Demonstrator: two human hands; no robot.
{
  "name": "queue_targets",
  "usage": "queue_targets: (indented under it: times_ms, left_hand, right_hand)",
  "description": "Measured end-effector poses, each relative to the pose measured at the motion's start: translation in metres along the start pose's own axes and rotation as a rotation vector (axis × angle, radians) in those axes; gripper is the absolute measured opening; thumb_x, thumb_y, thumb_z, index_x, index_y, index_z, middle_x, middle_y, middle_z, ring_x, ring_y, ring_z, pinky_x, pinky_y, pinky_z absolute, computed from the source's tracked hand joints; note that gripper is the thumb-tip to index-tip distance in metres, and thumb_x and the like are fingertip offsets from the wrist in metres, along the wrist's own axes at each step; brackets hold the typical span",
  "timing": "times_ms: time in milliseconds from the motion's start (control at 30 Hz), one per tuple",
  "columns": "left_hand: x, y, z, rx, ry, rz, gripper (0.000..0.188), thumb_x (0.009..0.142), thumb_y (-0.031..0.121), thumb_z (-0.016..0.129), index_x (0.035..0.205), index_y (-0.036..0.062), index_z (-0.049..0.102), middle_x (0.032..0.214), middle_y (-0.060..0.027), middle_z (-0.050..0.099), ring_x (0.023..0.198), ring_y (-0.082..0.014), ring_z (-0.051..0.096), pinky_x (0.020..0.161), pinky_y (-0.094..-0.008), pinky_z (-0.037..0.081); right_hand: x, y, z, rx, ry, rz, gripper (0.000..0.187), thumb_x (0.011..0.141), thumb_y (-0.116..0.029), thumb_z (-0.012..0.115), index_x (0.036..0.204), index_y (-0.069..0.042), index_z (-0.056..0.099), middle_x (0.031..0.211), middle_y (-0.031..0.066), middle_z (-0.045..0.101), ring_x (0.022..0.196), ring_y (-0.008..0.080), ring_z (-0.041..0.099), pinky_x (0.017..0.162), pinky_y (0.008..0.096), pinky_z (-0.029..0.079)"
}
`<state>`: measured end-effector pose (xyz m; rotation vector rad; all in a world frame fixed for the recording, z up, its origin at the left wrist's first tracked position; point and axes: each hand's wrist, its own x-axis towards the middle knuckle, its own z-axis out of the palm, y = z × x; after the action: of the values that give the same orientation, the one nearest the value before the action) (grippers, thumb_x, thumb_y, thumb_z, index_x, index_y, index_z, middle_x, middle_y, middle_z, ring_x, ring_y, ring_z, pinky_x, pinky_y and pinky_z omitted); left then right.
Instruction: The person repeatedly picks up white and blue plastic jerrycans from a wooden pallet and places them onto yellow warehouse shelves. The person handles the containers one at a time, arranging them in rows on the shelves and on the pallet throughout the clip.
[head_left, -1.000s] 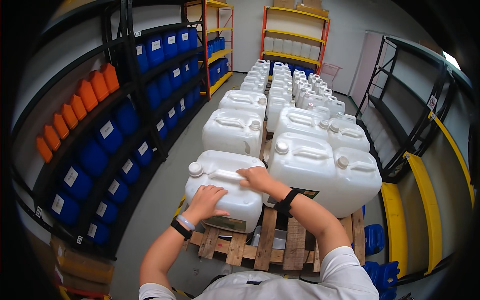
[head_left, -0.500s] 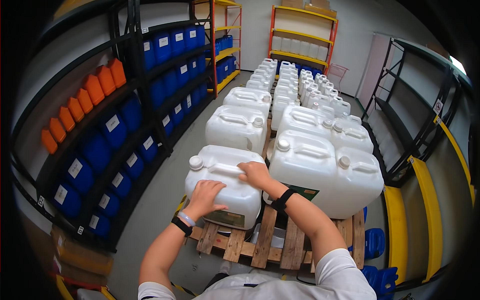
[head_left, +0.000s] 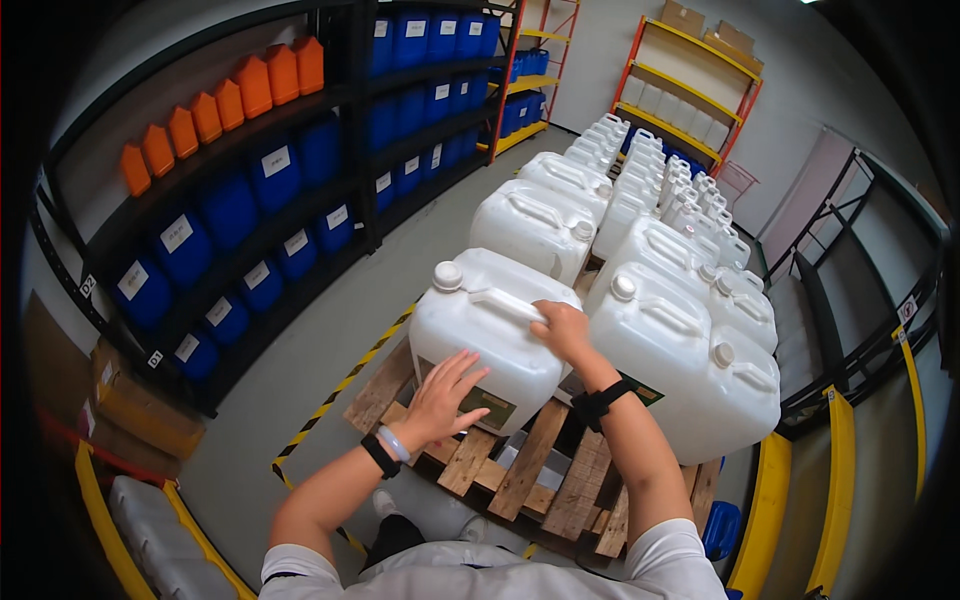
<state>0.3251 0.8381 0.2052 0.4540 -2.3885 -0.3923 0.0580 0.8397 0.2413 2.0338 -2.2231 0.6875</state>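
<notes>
A white translucent plastic jerrycan [head_left: 450,320] with a screw cap [head_left: 447,276] at its left stands at the front left of the wooden pallet [head_left: 545,455]. My right hand [head_left: 562,328] is closed round the right end of its moulded top handle. Against its front face, beside a dark green label [head_left: 489,406], my left hand [head_left: 440,405] lies with the fingers spread. Just to the right sits another large white jerrycan [head_left: 645,340], close to my right forearm. Behind the held one is a further white jerrycan [head_left: 530,235]. The underside of the held jerrycan is hidden.
Rows of white jerrycans [head_left: 640,170] stretch away behind. Along the left, a black rack [head_left: 215,155] bears blue drums [head_left: 225,205] and orange containers [head_left: 250,85]. Yellow-black tape [head_left: 345,380] marks the floor. Yellow-edged shelving [head_left: 835,490] stands at the right, cardboard boxes [head_left: 145,400] at lower left.
The view has turned left, so the scene shifts to the right. The held jerrycan now sits slightly rotated, with more floor showing on its left. Both hands stay on it; my left fingers have spread.
</notes>
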Motion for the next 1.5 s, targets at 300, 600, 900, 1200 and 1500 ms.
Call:
queue_targets:
  times_ms: [300,600,900,1200,1500]
  left_hand:
    - [-0.207,-0.078,-0.052,-0.143,0.040,-0.611,0.031,0.077,0.022,0.068,0.100,0.0037,0.061,0.102,-0.0141,0.060,0.097,-0.0326,0.055,0.086,-0.0389,0.044]
    - [-0.418,-0.149,-0.163,-0.136,0.064,-1.144,0.027,0.076,0.016,0.068,0.098,0.0008,0.062,0.098,-0.0160,0.063,0.092,-0.0322,0.061,0.080,-0.0382,0.048]
    - [-0.385,-0.242,-0.211,-0.174,0.030,-1.048,0.030,0.078,0.016,0.067,0.102,0.0009,0.061,0.100,-0.0159,0.063,0.093,-0.0307,0.061,0.081,-0.0382,0.048]
    - [-0.274,-0.366,-0.222,-0.242,-0.314,-0.745,0.031,0.078,0.019,0.066,0.104,0.0028,0.060,0.100,-0.0157,0.062,0.094,-0.0338,0.059,0.081,-0.0387,0.047]
    - [-0.143,-0.491,-0.214,-0.227,-0.581,-0.596,0.032,0.078,0.025,0.065,0.103,0.0046,0.062,0.098,-0.0142,0.064,0.093,-0.0325,0.060,0.080,-0.0392,0.048]
  right_hand:
    - [0.012,-0.023,-0.007,-0.049,-0.013,0.141,0.044,0.072,-0.044,0.070,0.097,-0.007,0.067,0.090,0.0145,0.064,0.084,0.0300,0.062,0.073,0.0381,0.048]
    - [0.006,-0.051,0.023,-0.333,0.113,0.441,0.046,0.074,-0.041,0.069,0.110,-0.011,0.064,0.094,0.0157,0.064,0.089,0.0326,0.058,0.076,0.0411,0.047]
    - [0.021,-0.079,0.026,-0.440,0.059,0.673,0.055,0.074,-0.039,0.070,0.122,-0.015,0.058,0.101,0.0129,0.059,0.094,0.0303,0.057,0.078,0.0413,0.047]
    - [0.043,-0.102,0.022,-0.516,-0.084,0.878,0.055,0.070,-0.024,0.073,0.119,-0.007,0.057,0.113,0.0151,0.057,0.098,0.0324,0.057,0.080,0.0410,0.047]
    - [0.055,-0.109,0.024,-0.525,-0.148,1.028,0.062,0.066,-0.016,0.075,0.123,-0.006,0.053,0.119,0.0153,0.055,0.102,0.0371,0.052,0.088,0.0409,0.045]
